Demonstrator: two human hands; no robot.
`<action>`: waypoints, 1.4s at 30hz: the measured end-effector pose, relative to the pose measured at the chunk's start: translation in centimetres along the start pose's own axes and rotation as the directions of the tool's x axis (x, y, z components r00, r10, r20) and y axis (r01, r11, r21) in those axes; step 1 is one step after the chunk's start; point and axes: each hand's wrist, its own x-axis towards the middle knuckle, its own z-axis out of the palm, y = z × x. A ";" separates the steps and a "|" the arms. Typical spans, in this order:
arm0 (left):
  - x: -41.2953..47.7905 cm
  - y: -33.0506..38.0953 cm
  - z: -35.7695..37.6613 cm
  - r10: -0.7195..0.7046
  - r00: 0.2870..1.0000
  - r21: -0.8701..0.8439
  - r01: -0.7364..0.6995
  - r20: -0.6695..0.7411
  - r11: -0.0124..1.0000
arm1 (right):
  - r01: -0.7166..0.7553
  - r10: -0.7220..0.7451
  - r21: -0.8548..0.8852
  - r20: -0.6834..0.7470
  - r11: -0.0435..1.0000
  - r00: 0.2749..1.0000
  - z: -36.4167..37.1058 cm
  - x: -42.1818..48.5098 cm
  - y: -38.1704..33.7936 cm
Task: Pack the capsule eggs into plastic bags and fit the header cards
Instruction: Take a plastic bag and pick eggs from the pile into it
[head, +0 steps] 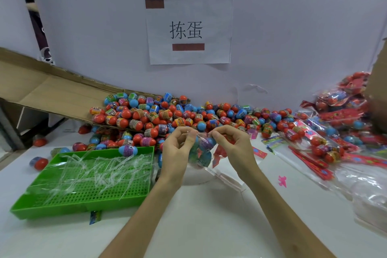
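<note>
In the lower middle of the frame, over the white table, two bare forearms reaching up. At mid-frame, left hand and right hand close together, each pinching the top edge of a clear plastic bag between thumb and fingertips. Inside the bag, below the pinch, a few blue and purple capsule eggs. Lower left, a green perforated tray strewn with clear strips. Right of the hands, a small pink scrap; beyond it, flat red header cards and a pile of filled bags running to the right edge. Behind the hands, across mid-frame, a loose heap of red, blue and purple eggs, spilling from a tilted cardboard box at the left. Farthest back, upper centre, a paper sign on the wall.
</note>
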 end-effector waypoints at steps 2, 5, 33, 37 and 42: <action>-0.1 -0.1 0.0 0.047 0.999 0.045 -0.047 0.005 0.998 | 0.012 -0.012 -0.010 0.034 1.000 0.999 -0.1 0.1 0.1; -0.2 -0.4 0.0 0.090 0.995 0.116 -0.094 0.036 0.989 | 0.058 -0.055 -0.037 0.067 0.998 0.996 0.0 0.1 0.1; -0.4 -0.2 -0.1 0.243 0.964 0.319 -0.266 0.109 0.910 | 0.252 -0.189 -0.333 0.209 0.909 0.959 0.9 -1.0 1.4; -0.5 -0.4 -0.1 0.251 0.960 0.297 -0.277 0.124 0.914 | 0.235 -0.191 -0.219 0.205 0.947 0.960 1.0 -1.1 1.2; -0.6 -0.4 0.1 0.258 0.962 0.280 -0.272 0.087 0.921 | 0.207 -0.164 -0.228 0.193 0.951 0.967 1.0 -1.0 1.1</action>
